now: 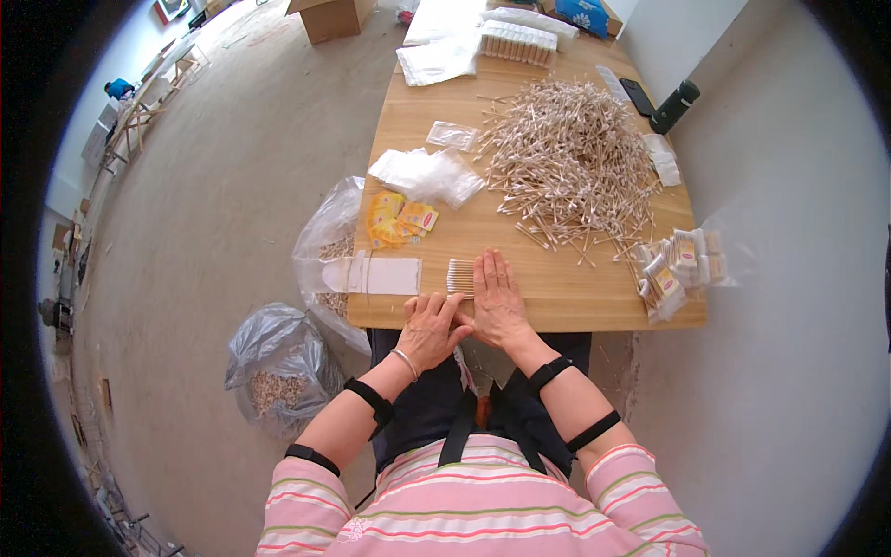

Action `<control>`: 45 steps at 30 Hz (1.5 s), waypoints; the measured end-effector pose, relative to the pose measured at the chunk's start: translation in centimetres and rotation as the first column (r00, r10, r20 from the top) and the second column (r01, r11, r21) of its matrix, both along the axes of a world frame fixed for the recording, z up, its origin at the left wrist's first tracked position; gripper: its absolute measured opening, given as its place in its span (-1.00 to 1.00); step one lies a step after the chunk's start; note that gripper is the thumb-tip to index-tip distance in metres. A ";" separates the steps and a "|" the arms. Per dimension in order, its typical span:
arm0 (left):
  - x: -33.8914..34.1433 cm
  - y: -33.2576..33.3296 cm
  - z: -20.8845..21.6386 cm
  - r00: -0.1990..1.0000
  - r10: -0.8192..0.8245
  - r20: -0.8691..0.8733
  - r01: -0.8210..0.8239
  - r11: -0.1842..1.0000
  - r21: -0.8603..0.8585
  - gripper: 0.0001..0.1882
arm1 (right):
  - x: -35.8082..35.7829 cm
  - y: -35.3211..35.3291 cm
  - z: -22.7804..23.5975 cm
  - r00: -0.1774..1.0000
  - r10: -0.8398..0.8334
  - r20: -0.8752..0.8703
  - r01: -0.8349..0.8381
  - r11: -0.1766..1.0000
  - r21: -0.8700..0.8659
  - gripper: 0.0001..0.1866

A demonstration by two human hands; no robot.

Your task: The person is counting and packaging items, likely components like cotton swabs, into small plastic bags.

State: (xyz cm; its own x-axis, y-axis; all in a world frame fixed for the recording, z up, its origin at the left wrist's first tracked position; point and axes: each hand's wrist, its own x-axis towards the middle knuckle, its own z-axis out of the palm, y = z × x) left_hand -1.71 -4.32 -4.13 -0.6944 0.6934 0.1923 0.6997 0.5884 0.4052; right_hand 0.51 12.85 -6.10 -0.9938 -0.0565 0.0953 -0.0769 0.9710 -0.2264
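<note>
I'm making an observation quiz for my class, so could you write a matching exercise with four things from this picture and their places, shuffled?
Things
1. Dark bottle
2. Yellow cards
3. Neat row of cotton swabs
4. Grey bag

Places
A. On the floor
B. Beside the right hand
C. Next to the phone
D. Between clear packets and a pale board

Pairs: 1-C, 2-D, 3-B, 4-A

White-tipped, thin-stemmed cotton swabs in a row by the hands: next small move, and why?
Perhaps gently square the row of white-tipped cotton swabs with the left hand, using the right hand as a side stop: the right lies flat along the row's right edge, while the left is at its near end.
</note>
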 end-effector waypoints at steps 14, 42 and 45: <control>-0.3 0.5 -0.1 0.998 0.028 0.050 -0.027 1.000 -0.014 -0.33 | 0.0 0.0 0.2 1.000 0.003 0.003 -0.003 1.000 0.008 0.07; -1.4 1.8 0.8 0.981 0.099 0.166 -0.096 0.995 -0.024 -0.35 | 0.1 0.0 0.2 1.000 0.000 0.017 -0.002 0.997 0.080 0.02; -1.9 2.0 0.8 0.974 0.130 0.185 -0.114 0.989 -0.095 -0.36 | 0.1 -0.1 0.7 0.999 0.015 0.044 -0.019 0.997 0.081 0.02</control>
